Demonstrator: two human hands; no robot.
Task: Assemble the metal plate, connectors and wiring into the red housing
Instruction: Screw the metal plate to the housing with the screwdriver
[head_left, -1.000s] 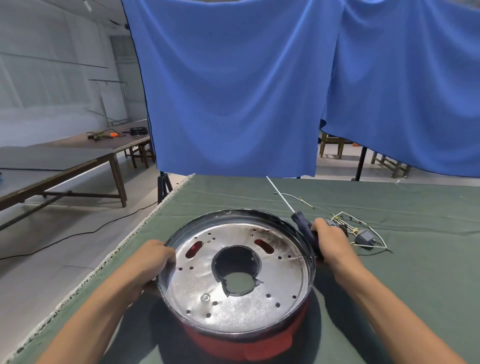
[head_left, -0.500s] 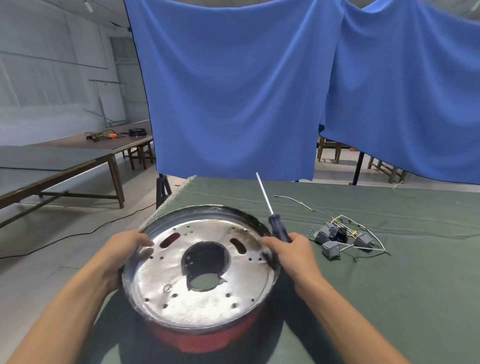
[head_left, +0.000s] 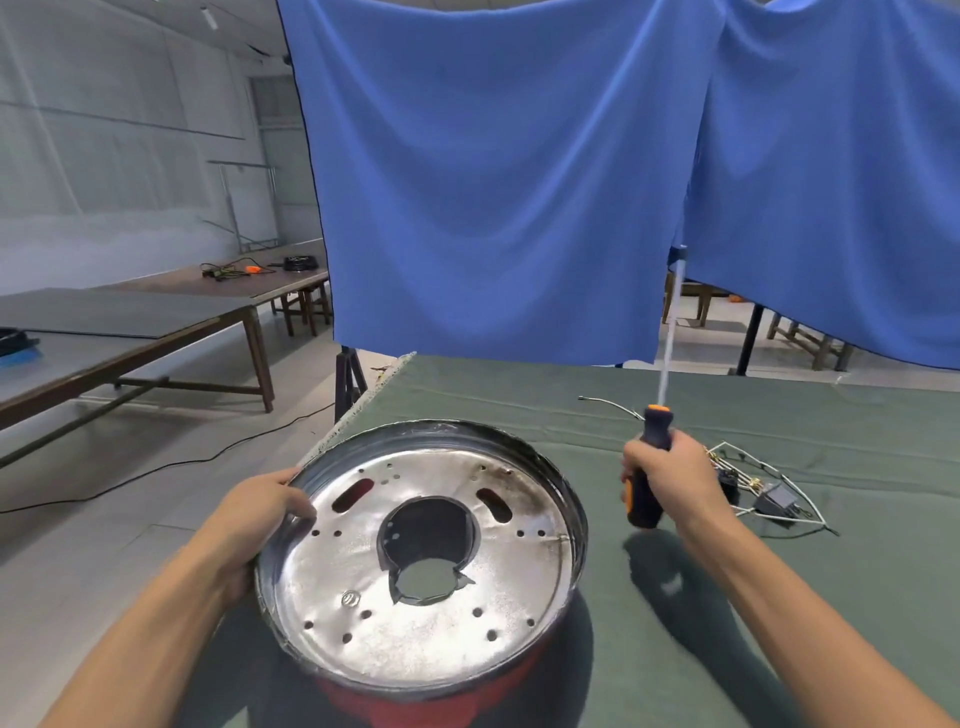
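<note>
I see the red housing (head_left: 415, 701) sitting at the near left corner of the green table (head_left: 779, 597), only its lower wall showing below the metal plate (head_left: 363, 639) that lies inside it. The plate is round and shiny, with a raised dark rim, a big centre hole, two red-showing slots and a scatter of small holes. The whole piece looks tipped up slightly on its left side.

My left hand (head_left: 260, 514) grips the left rim, thumb hooked over the edge onto the plate, fingers curled under the outside.

My right hand (head_left: 670, 483) is raised just right of the housing and apart from it, fingers wrapped tight round the handle of a screwdriver (head_left: 647, 499). The handle is dark with orange trim; the shaft points up and away, its tip in front of the blue curtain (head_left: 493, 182). The shaft looks blurred.

The connectors (head_left: 774, 503) and wiring (head_left: 753, 467) lie in a loose tangle on the cloth just behind and right of my right hand, partly hidden by it. One separate wire (head_left: 608, 404) lies farther back, near the screwdriver shaft.

Off to the left stand long wooden tables (head_left: 156, 322).
</note>
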